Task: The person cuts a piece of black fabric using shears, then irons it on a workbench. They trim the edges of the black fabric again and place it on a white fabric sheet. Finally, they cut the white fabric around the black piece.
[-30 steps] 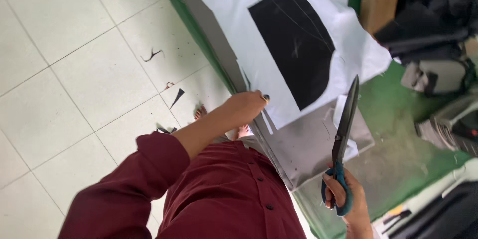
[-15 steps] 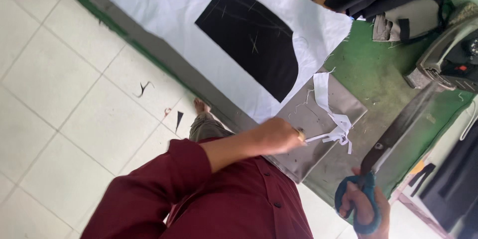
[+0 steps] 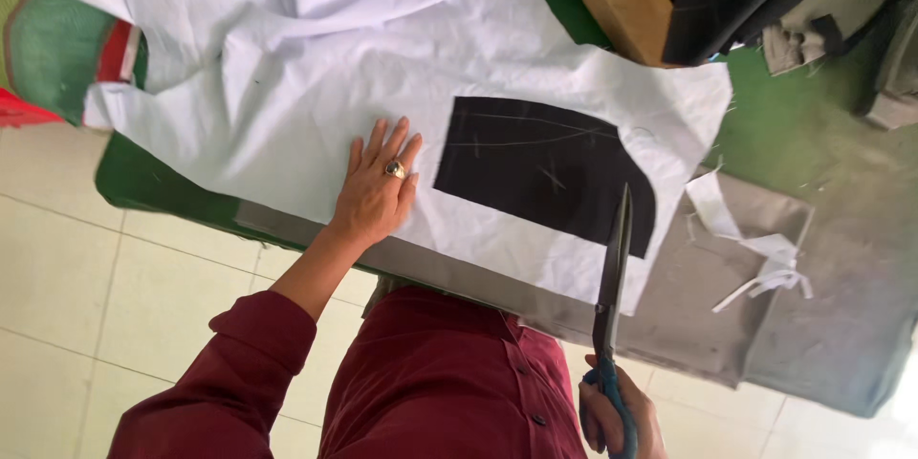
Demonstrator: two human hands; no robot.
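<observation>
White cloth [image 3: 287, 105]: spread on the green table [image 3: 794, 143], black piece [image 3: 545, 172] lying on it.
Left hand [image 3: 378, 186]: flat, fingers spread, pinning cloth.
Right hand [image 3: 617, 411]: gripping scissors [image 3: 612, 277], blades near cloth edge.
Tip: keep cloth taut, cut close beside black piece.

You have one view, from your head. It looks steeply down over your chest, close above the worktop [image 3: 813, 163] edge and floor [image 3: 86, 277].

left hand [image 3: 376, 193] flat on white cloth [image 3: 287, 115] | right hand [image 3: 617, 416] grips scissors [image 3: 612, 277] | blades over black piece [image 3: 545, 172]
</observation>
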